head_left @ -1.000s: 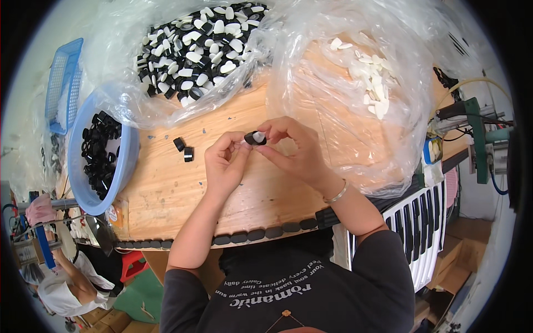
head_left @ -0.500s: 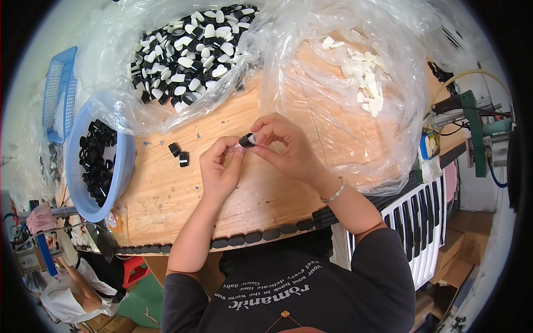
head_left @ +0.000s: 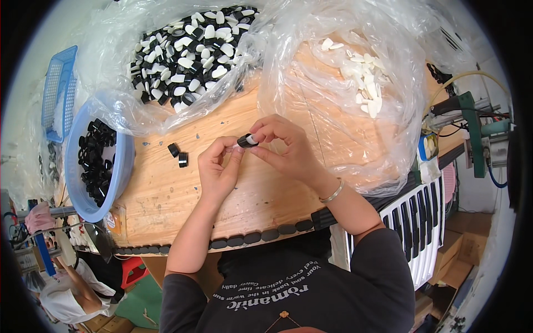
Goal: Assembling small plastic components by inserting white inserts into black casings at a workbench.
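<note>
Over the middle of the table, my left hand (head_left: 219, 165) pinches a small black cap-like piece (head_left: 243, 142) between thumb and fingers. A small white oval piece (head_left: 252, 139) shows at its right end, where the fingertips of my right hand (head_left: 287, 149) are closed on it. The two pieces touch; how far one sits inside the other I cannot tell. Left of my left hand, two loose black pieces (head_left: 182, 160) lie on the wood. Beyond both hands, a clear plastic bag holds a large heap of black pieces with white ovals (head_left: 189, 61).
At the left stands a blue basin (head_left: 125, 166) of black pieces, with a blue basket (head_left: 58, 94) behind it. Loose white ovals (head_left: 366, 83) lie on clear plastic at the right. A green hand press (head_left: 473, 133) and a piano-patterned surface (head_left: 413, 227) are farther right. Another person (head_left: 72, 294) works lower left.
The black piece has turned slightly between my fingers and shifted a little left, so more of the white oval shows. Both hands keep nearly the same place.
</note>
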A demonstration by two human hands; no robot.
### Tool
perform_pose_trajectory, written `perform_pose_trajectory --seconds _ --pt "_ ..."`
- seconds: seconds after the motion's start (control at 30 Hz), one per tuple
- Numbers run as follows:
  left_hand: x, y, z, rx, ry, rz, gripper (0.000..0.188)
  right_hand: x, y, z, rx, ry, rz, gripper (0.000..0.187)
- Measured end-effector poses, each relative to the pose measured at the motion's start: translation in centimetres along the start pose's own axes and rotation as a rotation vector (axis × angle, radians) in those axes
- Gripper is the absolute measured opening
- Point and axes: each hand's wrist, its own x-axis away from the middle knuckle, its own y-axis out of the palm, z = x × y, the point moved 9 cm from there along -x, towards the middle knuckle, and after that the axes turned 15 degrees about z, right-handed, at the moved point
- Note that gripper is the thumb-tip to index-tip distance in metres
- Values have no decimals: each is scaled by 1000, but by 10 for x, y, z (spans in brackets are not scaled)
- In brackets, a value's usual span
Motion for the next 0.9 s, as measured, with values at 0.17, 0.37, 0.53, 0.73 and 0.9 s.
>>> perform_pose_trajectory --seconds 0.17,0.37,0.53,0.73,0.9 --pt "0 2 4 2 3 -3 10 -1 -1 -9 67 -85 -6 21" --pt "-1 5 14 -100 103 -32 5 5 6 16 -211 183 -56 16" --pt "2 6 8 -68 -8 -26 4 10 0 6 -140 54 59 17" --pt "-3 8 23 -114 103 -41 5 10 1 -31 195 -344 79 18" --pt "4 19 59 -373 550 -132 11 10 1 -35 138 -336 45 18"
